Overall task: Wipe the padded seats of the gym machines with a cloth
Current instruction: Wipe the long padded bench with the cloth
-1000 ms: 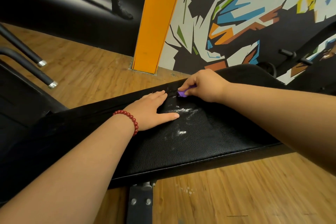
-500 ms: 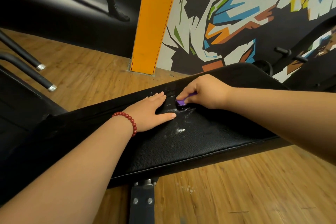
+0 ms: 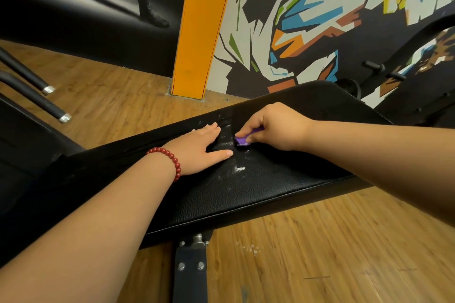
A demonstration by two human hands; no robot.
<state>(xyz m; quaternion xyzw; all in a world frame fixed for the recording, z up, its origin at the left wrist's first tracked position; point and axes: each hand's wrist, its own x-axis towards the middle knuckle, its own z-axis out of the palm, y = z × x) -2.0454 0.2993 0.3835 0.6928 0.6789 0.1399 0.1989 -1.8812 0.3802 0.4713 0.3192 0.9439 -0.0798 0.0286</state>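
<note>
- Left hand [image 3: 199,152]: fingers straight, flat on the black padded seat [image 3: 246,194], holding nothing.
- Right hand [image 3: 273,128]: pinches a small purple piece [image 3: 241,141] against the seat; cloth or scraper, cannot tell.
- White residue [image 3: 238,168] just below it, not yet wiped.
- Judgement: this seat is unfinished; other seats' state not shown.

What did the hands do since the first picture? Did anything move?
The right hand, pinching a small purple thing, slid a little toward the person across the black seat. The white smear beside it looks thinner. Nothing was picked up or let go. The left hand stayed flat on the seat, with the red bracelet on its wrist as before.
</note>
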